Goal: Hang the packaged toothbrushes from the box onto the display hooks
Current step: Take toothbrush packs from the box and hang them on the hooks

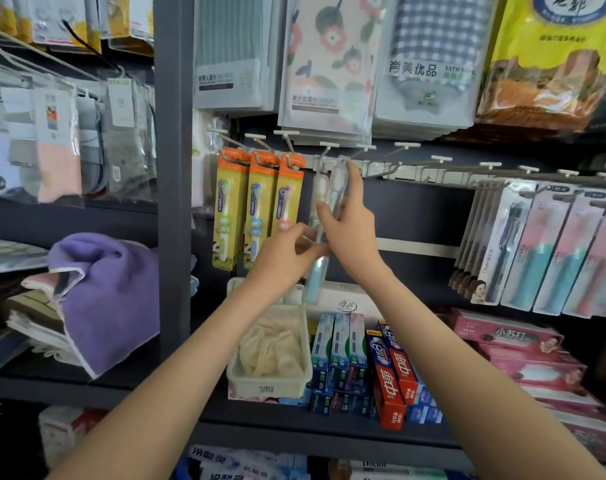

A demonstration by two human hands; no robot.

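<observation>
My right hand (pixel 348 220) holds a clear-packaged toothbrush (pixel 339 183) upright, forefinger stretched up to the pack's top at a white display hook (pixel 343 161). Just left of it another clear toothbrush pack (pixel 319 188) hangs from a hook. My left hand (pixel 284 254) pinches the lower end of that pack, whose teal handle (pixel 317 275) shows below my fingers. Three orange-carded children's toothbrushes (pixel 260 209) hang on the hooks further left. The box is not visible.
Several bare white hooks (pixel 407 145) run along the rail to the right. Pink and teal toothbrush packs (pixel 544 254) hang far right. Below stand a cream basket (pixel 270 379) and toothpaste boxes (pixel 391 372). Towel packs (pixel 329 64) hang above; a purple cloth (pixel 111 292) lies at left.
</observation>
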